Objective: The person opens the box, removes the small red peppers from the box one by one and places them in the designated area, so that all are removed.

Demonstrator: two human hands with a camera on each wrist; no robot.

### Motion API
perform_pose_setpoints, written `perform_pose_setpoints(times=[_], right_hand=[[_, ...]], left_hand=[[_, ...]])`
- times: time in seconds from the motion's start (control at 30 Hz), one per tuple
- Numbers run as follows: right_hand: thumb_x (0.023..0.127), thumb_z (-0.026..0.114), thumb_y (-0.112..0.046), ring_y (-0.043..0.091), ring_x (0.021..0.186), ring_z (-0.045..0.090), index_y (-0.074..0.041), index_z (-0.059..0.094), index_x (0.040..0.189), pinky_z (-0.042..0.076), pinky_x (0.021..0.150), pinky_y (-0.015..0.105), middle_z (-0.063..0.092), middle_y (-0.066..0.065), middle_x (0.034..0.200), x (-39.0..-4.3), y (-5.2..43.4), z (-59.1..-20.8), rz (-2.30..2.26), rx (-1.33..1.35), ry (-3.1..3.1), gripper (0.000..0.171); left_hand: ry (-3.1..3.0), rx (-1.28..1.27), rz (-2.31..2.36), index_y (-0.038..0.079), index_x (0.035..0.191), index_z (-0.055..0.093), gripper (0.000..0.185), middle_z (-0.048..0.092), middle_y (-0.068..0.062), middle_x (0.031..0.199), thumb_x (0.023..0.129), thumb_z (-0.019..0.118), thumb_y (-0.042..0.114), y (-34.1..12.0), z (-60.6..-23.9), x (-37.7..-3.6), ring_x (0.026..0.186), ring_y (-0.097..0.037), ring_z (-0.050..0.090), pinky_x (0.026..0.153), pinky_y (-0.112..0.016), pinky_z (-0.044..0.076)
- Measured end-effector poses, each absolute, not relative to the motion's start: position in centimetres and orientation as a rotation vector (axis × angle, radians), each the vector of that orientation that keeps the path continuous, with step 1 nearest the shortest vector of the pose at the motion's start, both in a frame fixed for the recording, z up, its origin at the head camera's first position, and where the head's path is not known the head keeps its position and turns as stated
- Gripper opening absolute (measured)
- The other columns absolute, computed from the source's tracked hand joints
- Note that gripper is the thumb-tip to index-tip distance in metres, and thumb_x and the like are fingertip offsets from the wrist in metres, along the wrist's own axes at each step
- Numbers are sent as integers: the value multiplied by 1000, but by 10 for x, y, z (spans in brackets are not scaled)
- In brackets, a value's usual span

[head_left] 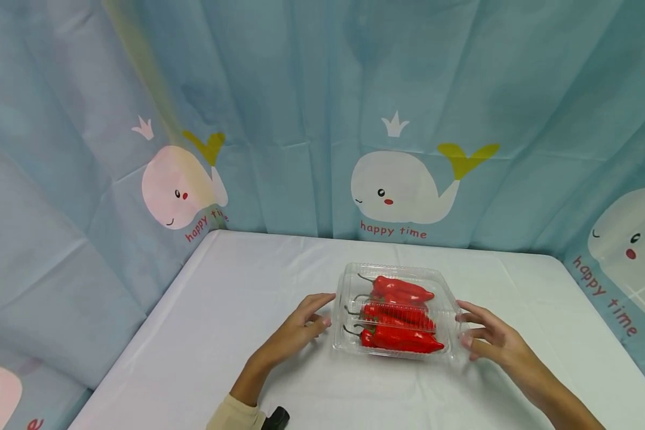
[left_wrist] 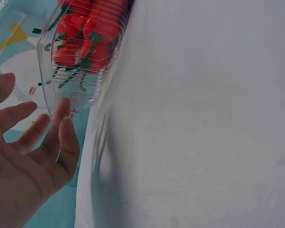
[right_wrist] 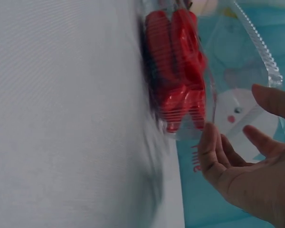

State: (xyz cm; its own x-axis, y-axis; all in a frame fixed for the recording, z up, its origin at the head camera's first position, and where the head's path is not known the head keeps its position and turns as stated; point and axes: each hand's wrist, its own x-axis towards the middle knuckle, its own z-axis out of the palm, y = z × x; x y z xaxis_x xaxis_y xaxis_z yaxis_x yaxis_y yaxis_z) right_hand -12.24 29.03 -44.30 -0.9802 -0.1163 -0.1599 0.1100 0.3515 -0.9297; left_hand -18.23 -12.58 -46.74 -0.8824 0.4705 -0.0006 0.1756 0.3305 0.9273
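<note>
A clear plastic clamshell box (head_left: pixel 349 280) with its lid down lies on the white table (head_left: pixel 236 298), holding several red chili peppers (head_left: pixel 400 313) with green stems. My left hand (head_left: pixel 314 316) lies at the box's left side with straight fingers, its fingertips at the rim. On the right side, my right hand (head_left: pixel 473 328) has its fingers spread against the edge. In the left wrist view my left hand (left_wrist: pixel 33 137) is open beside the box (left_wrist: pixel 80 90) and peppers (left_wrist: pixel 85 38). The right wrist view shows my right hand (right_wrist: pixel 242 156) open by the box (right_wrist: pixel 247 61).
A blue curtain printed with white whales (head_left: pixel 398 185) hangs close behind and to both sides of the table. A small black object (head_left: pixel 276 418) sits by my beige left sleeve (head_left: pixel 233 415) at the front edge. Bare white cloth surrounds the box.
</note>
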Motion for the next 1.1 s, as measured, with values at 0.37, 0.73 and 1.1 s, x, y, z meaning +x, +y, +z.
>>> perform_pose_setpoints(times=[0.37, 0.73, 1.1], right_hand=[[106, 63, -23, 1, 127, 54, -18, 35, 166, 61, 88, 31, 42, -5, 158, -129, 293, -439, -1705, -208, 2501, 66], [106, 64, -28, 43, 147, 34, -22, 24, 170, 59, 96, 36, 24, 14, 173, -143, 288, -430, -1565, -305, 2656, 76], [101, 69, -23, 43, 149, 32, -29, 16, 172, 45, 99, 12, 28, 12, 173, -160, 281, -434, -1545, -417, 2771, 89]], left_hand=[[2426, 754, 1462, 9, 165, 37, 58, 23, -1, 176, 109, 54, 11, -116, -471, -193, 137, -32, 57, 108, -51, 52], [2460, 777, 1399, 12, 165, 39, 59, 23, -1, 177, 109, 56, 13, -112, -472, -198, 134, -27, 61, 106, -52, 52], [2446, 815, 1380, 10, 166, 36, 62, 22, -1, 177, 108, 58, 16, -113, -470, -199, 136, -27, 60, 108, -47, 53]])
